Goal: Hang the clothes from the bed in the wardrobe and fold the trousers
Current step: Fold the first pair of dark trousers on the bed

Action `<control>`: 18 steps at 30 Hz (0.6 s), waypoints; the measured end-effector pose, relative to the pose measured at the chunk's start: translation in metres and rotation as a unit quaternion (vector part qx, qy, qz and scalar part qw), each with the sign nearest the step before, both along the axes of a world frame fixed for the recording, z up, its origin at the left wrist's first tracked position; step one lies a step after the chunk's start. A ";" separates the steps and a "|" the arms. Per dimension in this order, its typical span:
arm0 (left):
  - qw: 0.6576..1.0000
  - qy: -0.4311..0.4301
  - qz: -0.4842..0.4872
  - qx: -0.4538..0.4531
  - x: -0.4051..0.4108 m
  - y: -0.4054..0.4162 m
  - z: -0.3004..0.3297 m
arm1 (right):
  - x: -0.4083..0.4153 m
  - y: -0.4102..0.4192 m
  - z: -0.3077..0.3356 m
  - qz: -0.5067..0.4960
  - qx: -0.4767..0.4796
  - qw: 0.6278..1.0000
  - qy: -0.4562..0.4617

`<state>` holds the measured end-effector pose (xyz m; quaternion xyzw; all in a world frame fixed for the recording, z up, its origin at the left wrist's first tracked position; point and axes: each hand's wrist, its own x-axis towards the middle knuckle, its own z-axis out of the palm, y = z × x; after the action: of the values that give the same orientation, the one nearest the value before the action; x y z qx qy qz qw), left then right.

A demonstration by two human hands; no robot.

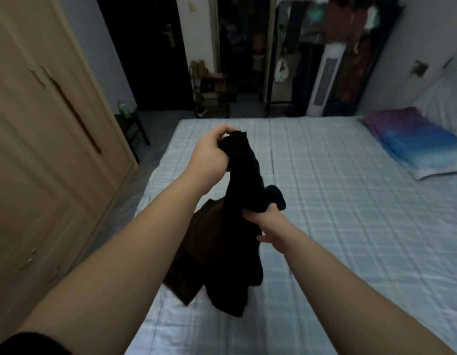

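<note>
A black garment [244, 180] hangs bunched above the bed [337, 201], its lower end drooping onto the sheet. My left hand [210, 155] grips its top end, raised over the bed's left half. My right hand [264, 221] grips the cloth lower down, with a fold bulging over the fingers. Under the black garment a dark brown garment [204, 242] lies on the bed near its left edge, partly hidden. Which garment is trousers I cannot tell.
A beige wardrobe [42, 137] with shut doors stands along the left. A blue and purple pillow [414, 142] lies at the bed's right. Beyond the bed's far edge are a dark doorway, a shoe rack [212, 90], a white tower fan [324, 80] and hanging clothes.
</note>
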<state>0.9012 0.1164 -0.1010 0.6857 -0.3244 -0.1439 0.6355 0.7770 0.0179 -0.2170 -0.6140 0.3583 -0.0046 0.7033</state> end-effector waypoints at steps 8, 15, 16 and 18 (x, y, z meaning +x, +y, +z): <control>0.987 0.008 -0.048 -0.152 0.004 0.039 0.085 | 0.058 0.020 0.075 -0.073 -0.078 0.990 -0.093; 0.992 0.023 -0.015 0.120 0.049 0.080 0.033 | 0.064 -0.006 0.129 -0.183 -0.001 0.959 -0.216; 0.983 0.080 -0.040 0.160 0.049 0.082 0.016 | 0.063 -0.004 0.133 -0.181 -0.012 0.958 -0.224; 0.956 0.187 -0.098 0.204 0.041 0.083 -0.018 | 0.063 -0.001 0.134 -0.193 -0.044 0.953 -0.229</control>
<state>0.9424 0.1994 -0.1187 0.7264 -0.2295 -0.3944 0.5139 0.8398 0.0166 -0.0831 -0.5461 0.2984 -0.2962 0.7246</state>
